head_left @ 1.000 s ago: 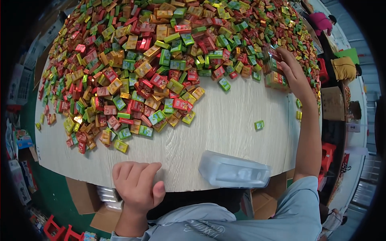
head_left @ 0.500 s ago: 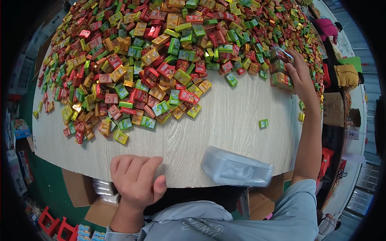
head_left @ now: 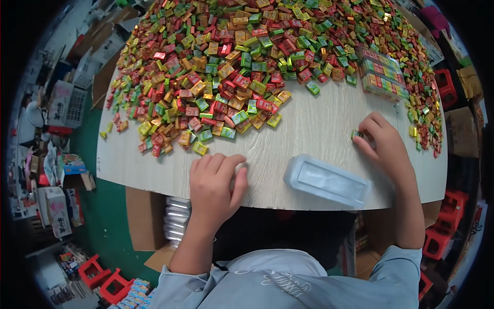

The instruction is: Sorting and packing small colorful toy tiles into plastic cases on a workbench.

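My right hand (head_left: pixel 383 147) is over the right part of the table, thumb and forefinger closing on a small green box (head_left: pixel 356 134). Beyond it stands a clear plastic case (head_left: pixel 382 86) packed with rows of small coloured boxes, touched by no hand. My left hand (head_left: pixel 217 180) is at the near edge of the table, empty, with fingers loosely bent and the thumb apart. Between my hands a translucent plastic tray (head_left: pixel 329 180) lies at the table edge. A big heap of small red, green, yellow and orange boxes (head_left: pixel 231 77) covers the far side.
The pale wooden tabletop (head_left: pixel 303 129) curves round in front of me. Below its edge sit an open cardboard box (head_left: pixel 144 219) and stacked clear plastic pieces (head_left: pixel 177 219). Red stools (head_left: pixel 116 286) stand on the green floor at left, more at right.
My right hand has let go of the filled plastic case and come nearer, to the small green box. The whole view has shifted; my left hand stays empty near the table edge.
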Available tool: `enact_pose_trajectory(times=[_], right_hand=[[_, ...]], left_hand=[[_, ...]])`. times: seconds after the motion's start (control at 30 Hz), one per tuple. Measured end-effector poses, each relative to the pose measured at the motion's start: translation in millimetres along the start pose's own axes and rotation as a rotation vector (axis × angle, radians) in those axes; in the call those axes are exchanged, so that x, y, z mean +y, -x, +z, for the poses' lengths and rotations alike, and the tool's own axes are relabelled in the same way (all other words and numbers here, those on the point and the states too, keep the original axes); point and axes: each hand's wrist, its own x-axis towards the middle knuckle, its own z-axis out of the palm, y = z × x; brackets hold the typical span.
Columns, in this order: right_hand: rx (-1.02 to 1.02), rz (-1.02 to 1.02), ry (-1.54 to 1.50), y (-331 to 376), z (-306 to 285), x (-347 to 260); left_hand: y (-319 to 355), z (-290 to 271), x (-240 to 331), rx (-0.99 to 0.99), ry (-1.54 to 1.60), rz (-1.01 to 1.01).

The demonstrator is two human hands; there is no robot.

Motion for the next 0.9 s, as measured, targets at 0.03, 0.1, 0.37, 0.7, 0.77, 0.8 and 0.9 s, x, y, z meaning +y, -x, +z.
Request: enact_pose_trajectory(times=[0.03, 0.1, 0.37, 0.7, 0.77, 0.8, 0.9], right_hand=[[0.028, 0.006, -0.036, -1.7, 4.8, -0.1], [0.027, -0.046, -0.074, -8.0, 7.3, -10.9], [-0.124, -0.339, -0.251, -63.2, 20.5, -40.0], [0.086, -0.512, -0.307, -86.9, 58.8, -76.2], [0.125, -0.525, -0.314, -89.1, 62.7, -76.3], [0.132, -0.537, -0.282, -91.9, 63.0, -75.3], [0.155, -0.571, -0.208, -92.2, 67.8, -74.5]], left_hand=[[-1.6, -0.6, 0.2, -0.037, 0.008, -0.015], [-2.0, -1.8, 1.5, -0.082, -0.023, -0.010], [-25.0, 0.2, 10.7, -0.048, -0.128, 0.028], [-35.6, 20.3, 12.5, -0.014, -0.191, 0.070], [-38.9, 20.7, 13.8, -0.021, -0.206, 0.060], [-40.7, 21.5, 13.9, -0.019, -0.215, 0.065], [-40.6, 23.7, 16.0, -0.073, -0.275, 0.022]])
